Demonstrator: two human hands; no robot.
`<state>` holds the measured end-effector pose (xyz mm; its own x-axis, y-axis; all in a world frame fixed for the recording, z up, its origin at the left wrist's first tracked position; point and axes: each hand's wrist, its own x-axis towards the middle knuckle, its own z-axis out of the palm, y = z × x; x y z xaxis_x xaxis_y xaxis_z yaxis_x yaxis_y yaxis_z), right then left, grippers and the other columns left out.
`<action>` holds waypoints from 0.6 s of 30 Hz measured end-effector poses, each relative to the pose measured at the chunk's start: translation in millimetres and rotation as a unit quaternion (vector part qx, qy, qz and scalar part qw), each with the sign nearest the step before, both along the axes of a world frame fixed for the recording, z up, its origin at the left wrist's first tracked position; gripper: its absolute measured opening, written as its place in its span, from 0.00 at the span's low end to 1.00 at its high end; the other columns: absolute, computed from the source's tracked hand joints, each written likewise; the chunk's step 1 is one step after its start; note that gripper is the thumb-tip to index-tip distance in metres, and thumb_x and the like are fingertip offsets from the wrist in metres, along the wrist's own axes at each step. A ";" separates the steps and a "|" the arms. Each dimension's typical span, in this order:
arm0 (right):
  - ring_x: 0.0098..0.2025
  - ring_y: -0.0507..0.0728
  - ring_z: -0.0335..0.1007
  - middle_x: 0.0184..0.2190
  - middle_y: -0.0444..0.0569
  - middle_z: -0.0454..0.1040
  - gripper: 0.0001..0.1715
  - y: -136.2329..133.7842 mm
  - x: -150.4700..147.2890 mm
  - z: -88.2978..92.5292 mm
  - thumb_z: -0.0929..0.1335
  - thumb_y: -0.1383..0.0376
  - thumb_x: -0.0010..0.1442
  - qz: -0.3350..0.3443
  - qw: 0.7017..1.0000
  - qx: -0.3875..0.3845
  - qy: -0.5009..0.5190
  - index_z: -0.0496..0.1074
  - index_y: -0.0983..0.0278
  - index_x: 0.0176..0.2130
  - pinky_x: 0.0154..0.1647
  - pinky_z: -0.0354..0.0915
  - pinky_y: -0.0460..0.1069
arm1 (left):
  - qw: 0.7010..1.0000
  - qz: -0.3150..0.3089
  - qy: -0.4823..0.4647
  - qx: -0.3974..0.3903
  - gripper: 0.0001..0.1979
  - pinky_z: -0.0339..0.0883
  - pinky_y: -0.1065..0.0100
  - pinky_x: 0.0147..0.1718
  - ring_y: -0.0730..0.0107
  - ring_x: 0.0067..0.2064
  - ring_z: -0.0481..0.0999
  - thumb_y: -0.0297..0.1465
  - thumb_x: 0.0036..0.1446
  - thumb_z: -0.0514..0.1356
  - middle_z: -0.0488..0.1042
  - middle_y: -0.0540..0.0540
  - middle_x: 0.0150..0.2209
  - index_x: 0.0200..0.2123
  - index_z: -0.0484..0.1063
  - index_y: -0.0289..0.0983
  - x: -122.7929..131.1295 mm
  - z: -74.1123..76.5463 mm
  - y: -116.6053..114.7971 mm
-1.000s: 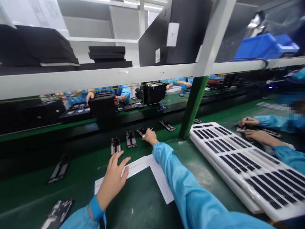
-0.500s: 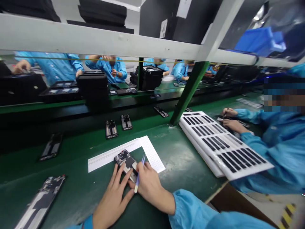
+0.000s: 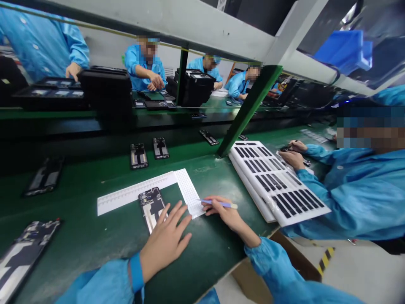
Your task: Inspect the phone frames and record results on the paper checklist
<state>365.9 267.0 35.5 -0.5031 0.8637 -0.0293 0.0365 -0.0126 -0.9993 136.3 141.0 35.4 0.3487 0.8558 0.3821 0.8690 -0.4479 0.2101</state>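
Green bench (image 3: 104, 240) | L hand (image 3: 167, 238) open, phone chassis (image 3: 149, 207) at its 11 o'clk | R hand (image 3: 226, 214) grips tweezers (image 3: 226, 204) at dotted strip (image 3: 189, 190), 10 o'clk | step: prob. strip pick; next likely needs steady tip

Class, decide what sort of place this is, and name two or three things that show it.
Probably an electronics assembly line: opened phone-like devices lie along a green bench, a white tray carries rows of black strips, and co-workers wear matching blue smocks.

Before you, a green-topped workbench (image 3: 79, 240) runs beneath a white shelf beam (image 3: 202, 31) and green post (image 3: 249, 109), pale wall (image 3: 104, 46) beyond; at right, light floor (image 3: 363, 270) bears yellow-and-black striped tape (image 3: 325, 261).
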 end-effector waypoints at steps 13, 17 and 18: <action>0.29 0.60 0.80 0.28 0.50 0.81 0.15 -11.2 16.9 -8.4 0.75 0.53 0.59 0.015 0.996 0.028 -0.081 0.80 0.63 0.39 0.31 0.78 0.51 | 0.999 -0.035 0.009 -0.028 0.25 0.47 0.51 0.67 0.58 0.67 0.58 0.39 0.69 0.52 0.61 0.42 0.65 0.64 0.60 0.33 18.9 -20.8 24.1; 0.29 0.60 0.80 0.28 0.50 0.81 0.16 -11.5 17.2 -11.8 0.75 0.53 0.59 0.012 0.996 0.031 -0.087 0.80 0.62 0.39 0.31 0.78 0.51 | 0.999 -0.035 0.019 -0.031 0.26 0.46 0.50 0.68 0.57 0.67 0.57 0.38 0.69 0.52 0.60 0.42 0.65 0.65 0.59 0.32 19.2 -19.5 24.7; 0.29 0.60 0.80 0.28 0.50 0.81 0.16 -11.3 17.2 -11.9 0.74 0.53 0.59 0.012 0.995 0.033 -0.089 0.80 0.62 0.39 0.31 0.78 0.51 | 0.999 -0.035 0.019 -0.030 0.26 0.46 0.50 0.68 0.57 0.67 0.57 0.38 0.69 0.52 0.61 0.42 0.65 0.65 0.59 0.32 19.2 -19.3 24.8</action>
<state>383.1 255.7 23.6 -0.5160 0.8543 -0.0627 0.2123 0.0567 -0.9755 155.5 165.8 16.0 0.4224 0.8494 0.3164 0.8434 -0.4962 0.2061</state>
